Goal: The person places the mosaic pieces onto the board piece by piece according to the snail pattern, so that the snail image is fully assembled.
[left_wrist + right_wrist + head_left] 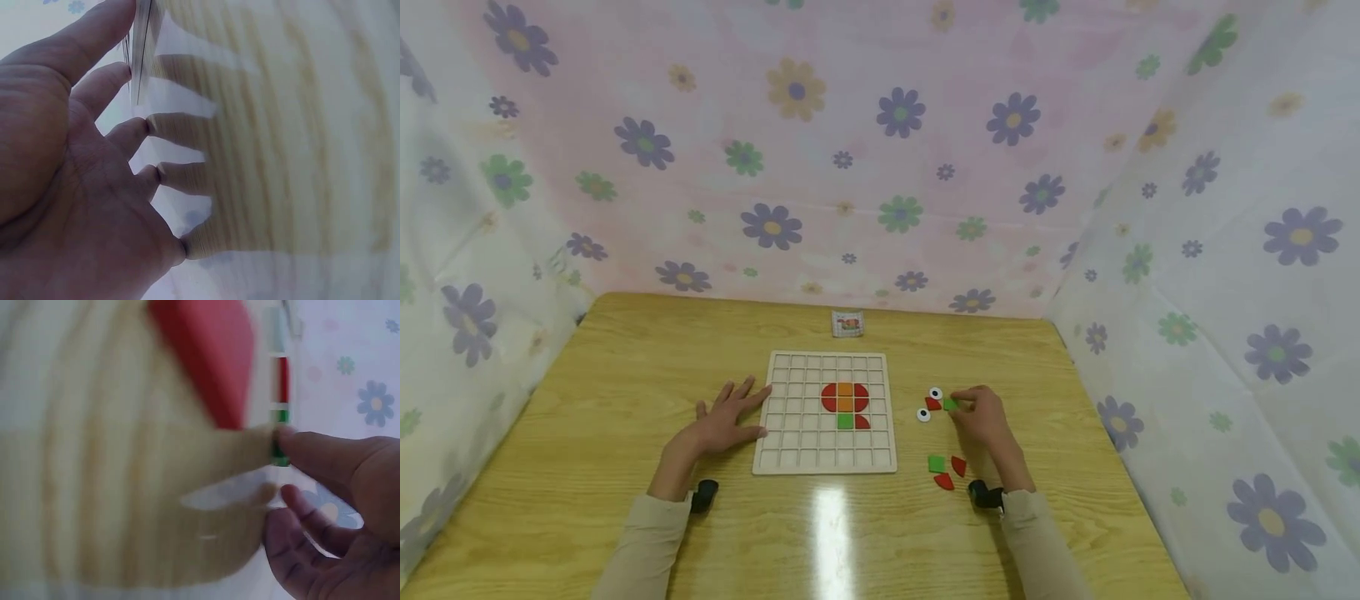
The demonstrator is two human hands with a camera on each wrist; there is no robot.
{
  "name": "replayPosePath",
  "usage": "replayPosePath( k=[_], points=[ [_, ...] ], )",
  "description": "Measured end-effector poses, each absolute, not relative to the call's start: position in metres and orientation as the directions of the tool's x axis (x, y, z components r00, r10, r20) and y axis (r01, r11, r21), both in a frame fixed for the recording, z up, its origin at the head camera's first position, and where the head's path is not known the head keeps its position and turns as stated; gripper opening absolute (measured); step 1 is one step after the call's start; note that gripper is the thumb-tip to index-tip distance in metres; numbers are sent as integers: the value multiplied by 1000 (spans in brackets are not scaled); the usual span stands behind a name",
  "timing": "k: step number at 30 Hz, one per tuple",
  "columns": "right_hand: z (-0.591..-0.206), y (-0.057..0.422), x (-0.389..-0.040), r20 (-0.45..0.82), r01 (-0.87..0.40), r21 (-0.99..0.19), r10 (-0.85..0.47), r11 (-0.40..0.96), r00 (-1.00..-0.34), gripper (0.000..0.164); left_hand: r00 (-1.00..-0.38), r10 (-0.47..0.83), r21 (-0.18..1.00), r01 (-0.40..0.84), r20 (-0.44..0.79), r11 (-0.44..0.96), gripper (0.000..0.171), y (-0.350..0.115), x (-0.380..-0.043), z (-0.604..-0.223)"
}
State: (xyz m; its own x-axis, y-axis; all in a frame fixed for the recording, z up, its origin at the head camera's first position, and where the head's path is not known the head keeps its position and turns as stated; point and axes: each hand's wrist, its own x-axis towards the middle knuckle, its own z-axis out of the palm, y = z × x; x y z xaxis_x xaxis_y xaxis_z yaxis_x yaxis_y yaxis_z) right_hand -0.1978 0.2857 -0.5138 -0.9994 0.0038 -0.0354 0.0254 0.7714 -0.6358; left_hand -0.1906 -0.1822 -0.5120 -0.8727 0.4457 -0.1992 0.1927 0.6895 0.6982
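A pale wooden grid board [797, 446] lies mid-table. On it are orange squares [846, 389], red quarter-round tiles [829, 397] and a green square tile [846, 422]. My left hand [726, 425] rests at the board's left edge, fingers spread; in the left wrist view, the thumb and a fingertip touch that edge. To the right of the board, my right hand [985, 417] pinches another green square tile [951, 405] at table level. Beside that tile lie a red tile [932, 404] and two white eye discs [923, 415]. The right wrist view shows the green tile [280, 450] at a fingertip.
Nearer the front lie a loose green square [936, 464] and two red quarter-round tiles [943, 481]. A small picture card [847, 324] lies behind the board. Flowered cloth [850, 208] encloses the wooden table [700, 533] at the back and sides.
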Motion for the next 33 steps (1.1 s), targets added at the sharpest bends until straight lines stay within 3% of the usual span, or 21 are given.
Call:
replayPosePath(
  k=[14, 33],
  points=[
    [-515, 288, -201, -90, 107, -673, 63, 732, -994, 23, -874, 444, 699, 192, -198, 689, 76, -182, -192, -514],
    [-514, 294, -201, -72, 81, -727, 42, 681, -997, 19, -873, 443, 703, 186, -203, 687, 75, -181, -194, -510]
  ],
)
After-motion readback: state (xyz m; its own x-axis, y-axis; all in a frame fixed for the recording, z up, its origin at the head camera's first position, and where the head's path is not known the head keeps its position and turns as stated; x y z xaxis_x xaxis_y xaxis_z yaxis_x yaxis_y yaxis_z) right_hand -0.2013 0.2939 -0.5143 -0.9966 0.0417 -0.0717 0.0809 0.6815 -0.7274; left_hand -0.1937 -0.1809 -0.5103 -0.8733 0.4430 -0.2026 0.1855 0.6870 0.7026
